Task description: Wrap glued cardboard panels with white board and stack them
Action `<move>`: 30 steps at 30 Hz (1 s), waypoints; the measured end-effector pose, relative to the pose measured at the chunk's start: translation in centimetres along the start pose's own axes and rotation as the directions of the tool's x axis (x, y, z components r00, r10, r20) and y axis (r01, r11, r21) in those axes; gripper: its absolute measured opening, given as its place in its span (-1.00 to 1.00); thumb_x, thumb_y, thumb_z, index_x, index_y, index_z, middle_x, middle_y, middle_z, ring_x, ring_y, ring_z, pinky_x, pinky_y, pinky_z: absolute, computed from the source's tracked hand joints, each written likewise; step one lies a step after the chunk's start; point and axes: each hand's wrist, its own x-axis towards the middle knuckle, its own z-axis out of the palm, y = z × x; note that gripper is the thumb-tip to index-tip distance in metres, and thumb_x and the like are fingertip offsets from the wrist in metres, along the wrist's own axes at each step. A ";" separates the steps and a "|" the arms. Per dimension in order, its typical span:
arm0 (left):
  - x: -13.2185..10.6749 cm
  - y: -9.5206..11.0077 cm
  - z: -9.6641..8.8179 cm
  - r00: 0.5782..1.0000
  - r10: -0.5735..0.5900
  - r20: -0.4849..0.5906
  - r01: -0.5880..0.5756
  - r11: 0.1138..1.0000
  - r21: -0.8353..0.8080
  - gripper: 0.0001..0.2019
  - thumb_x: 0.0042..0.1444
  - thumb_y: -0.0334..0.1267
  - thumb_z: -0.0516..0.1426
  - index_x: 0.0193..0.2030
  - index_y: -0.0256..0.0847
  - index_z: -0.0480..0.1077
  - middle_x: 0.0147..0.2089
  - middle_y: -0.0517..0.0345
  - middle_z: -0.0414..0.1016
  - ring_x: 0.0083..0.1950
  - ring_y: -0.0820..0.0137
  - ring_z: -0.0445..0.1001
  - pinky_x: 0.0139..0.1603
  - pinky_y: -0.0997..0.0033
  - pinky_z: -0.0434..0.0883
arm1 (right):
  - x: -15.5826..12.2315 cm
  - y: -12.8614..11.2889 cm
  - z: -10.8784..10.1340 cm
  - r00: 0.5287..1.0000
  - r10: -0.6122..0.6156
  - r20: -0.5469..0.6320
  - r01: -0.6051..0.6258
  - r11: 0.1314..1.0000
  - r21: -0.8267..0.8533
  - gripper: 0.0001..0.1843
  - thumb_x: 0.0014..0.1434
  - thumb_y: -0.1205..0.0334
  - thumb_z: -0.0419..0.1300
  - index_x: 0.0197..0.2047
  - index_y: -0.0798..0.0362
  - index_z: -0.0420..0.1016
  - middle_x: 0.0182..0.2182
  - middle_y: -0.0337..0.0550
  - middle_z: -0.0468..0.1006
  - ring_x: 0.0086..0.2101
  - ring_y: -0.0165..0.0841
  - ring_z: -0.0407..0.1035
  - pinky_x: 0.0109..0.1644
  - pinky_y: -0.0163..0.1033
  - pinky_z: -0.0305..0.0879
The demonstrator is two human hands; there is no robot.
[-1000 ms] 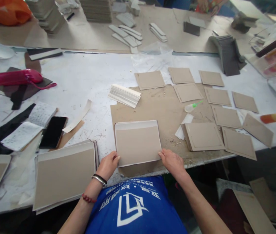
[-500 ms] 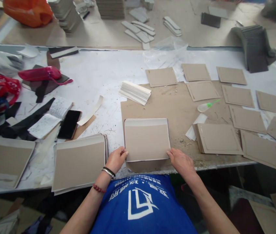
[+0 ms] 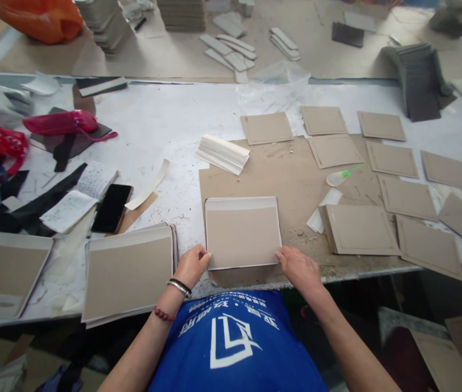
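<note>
In front of me a beige cardboard panel (image 3: pixel 243 234) with a pale upper strip and a dark rim lies on a brown cardboard sheet (image 3: pixel 263 174). My left hand (image 3: pixel 192 265) pinches its lower left corner, fingers closed. At the lower right edge, my right hand (image 3: pixel 298 267) grips the panel between thumb and fingers. Just left of me rests a stack of similar larger panels (image 3: pixel 127 277). To the right sits a stack of beige cards (image 3: pixel 364 230), with a small glue bottle (image 3: pixel 337 178) with a green tip behind it.
Several single beige cards (image 3: pixel 406 195) are spread over the right side. A bundle of white strips (image 3: pixel 223 154) lies behind the panel. On the left are a phone (image 3: pixel 111 208), an open notebook (image 3: pixel 71 209) and a pink pouch (image 3: pixel 61 123). The table's front edge runs before me.
The whole view has shifted slightly to the left. Both hands keep their hold on the panel, which has barely moved on the sheet.
</note>
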 end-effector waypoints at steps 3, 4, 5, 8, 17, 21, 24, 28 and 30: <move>0.0 -0.3 0.3 1.000 0.014 -0.020 -0.014 1.000 -0.001 -0.84 0.00 -0.20 0.00 -0.53 -0.19 0.19 -0.58 0.26 0.27 -0.46 0.43 0.30 -0.42 0.46 0.14 | 0.1 0.1 0.0 1.000 -0.011 0.008 0.011 1.000 -0.007 -0.66 0.24 0.05 -0.20 -0.23 -0.02 0.34 -0.25 -0.13 0.46 -0.31 -0.33 0.40 -0.34 -0.30 0.18; 0.0 -0.4 0.4 0.999 0.019 -0.032 -0.019 1.000 -0.009 -0.85 0.00 -0.20 0.01 -0.51 -0.19 0.20 -0.57 0.26 0.28 -0.45 0.42 0.30 -0.42 0.46 0.14 | 0.1 0.1 0.0 1.000 -0.015 0.007 0.015 1.000 -0.008 -0.66 0.24 0.06 -0.20 -0.23 -0.02 0.34 -0.25 -0.13 0.46 -0.31 -0.32 0.40 -0.34 -0.30 0.19; 0.0 -0.5 0.5 0.999 0.020 -0.042 -0.021 1.000 -0.021 -0.87 0.00 -0.20 0.02 -0.47 -0.19 0.20 -0.56 0.26 0.28 -0.45 0.42 0.31 -0.42 0.46 0.15 | 0.1 0.1 0.0 1.000 -0.019 0.003 0.019 1.000 -0.008 -0.66 0.24 0.06 -0.20 -0.23 -0.01 0.34 -0.25 -0.13 0.46 -0.31 -0.31 0.41 -0.34 -0.29 0.19; 0.0 -0.8 0.7 0.999 0.020 -0.047 -0.023 0.997 -0.069 -0.86 -0.01 -0.20 0.03 -0.32 -0.19 0.22 -0.54 0.29 0.30 -0.45 0.43 0.32 -0.42 0.47 0.16 | 0.1 0.1 -0.1 1.000 -0.018 -0.009 0.018 1.000 -0.003 -0.65 0.24 0.06 -0.20 -0.23 -0.01 0.34 -0.25 -0.13 0.47 -0.30 -0.30 0.41 -0.35 -0.29 0.19; -0.5 -0.2 0.8 0.997 0.022 -0.079 -0.032 0.992 -0.124 -0.82 0.00 -0.25 0.01 -0.22 -0.19 0.24 -0.55 0.31 0.29 -0.46 0.43 0.32 -0.38 0.46 0.19 | 0.1 -0.1 -0.1 1.000 -0.017 0.002 0.017 1.000 -0.007 -0.67 0.23 0.07 -0.18 -0.24 -0.01 0.35 -0.27 -0.12 0.48 -0.30 -0.27 0.42 -0.34 -0.26 0.22; -0.6 0.0 0.9 0.994 0.011 -0.113 -0.030 0.985 -0.167 -0.76 -0.03 -0.29 0.02 -0.17 -0.21 0.25 -0.55 0.31 0.28 -0.46 0.42 0.32 -0.37 0.45 0.19 | 0.3 -0.4 -0.7 1.000 0.001 0.027 -0.001 1.000 -0.018 -0.69 0.22 0.09 -0.13 -0.28 0.03 0.36 -0.31 -0.09 0.50 -0.29 -0.24 0.42 -0.34 -0.25 0.22; -0.5 -0.1 1.1 0.991 0.014 -0.130 -0.042 0.976 -0.212 -0.74 -0.05 -0.29 0.02 -0.16 -0.21 0.25 -0.56 0.31 0.27 -0.47 0.41 0.31 -0.37 0.44 0.20 | 0.3 -0.5 -1.1 0.998 0.047 -0.047 -0.048 0.999 -0.022 -0.74 0.19 0.07 -0.05 -0.25 0.06 0.32 -0.28 -0.06 0.47 -0.28 -0.25 0.41 -0.36 -0.26 0.21; -0.4 -0.7 1.4 0.991 0.025 -0.130 -0.058 0.963 -0.262 -0.72 -0.06 -0.25 0.01 -0.15 -0.19 0.25 -0.55 0.31 0.25 -0.47 0.40 0.30 -0.36 0.41 0.21 | 0.4 -0.4 -1.0 0.988 0.063 -0.140 -0.062 0.998 0.017 -0.68 0.13 0.10 0.06 -0.07 0.05 0.23 -0.17 -0.03 0.39 -0.19 -0.24 0.36 -0.32 -0.26 0.20; -0.3 -0.9 1.7 0.990 0.022 -0.136 -0.060 0.958 -0.282 -0.71 -0.07 -0.22 0.02 -0.15 -0.19 0.25 -0.52 0.29 0.26 -0.44 0.39 0.31 -0.35 0.39 0.23 | 0.6 -0.3 -0.6 0.991 0.021 -0.132 -0.016 0.999 0.037 -0.67 0.14 0.15 0.06 -0.02 0.03 0.20 -0.15 -0.04 0.37 -0.15 -0.25 0.32 -0.28 -0.25 0.20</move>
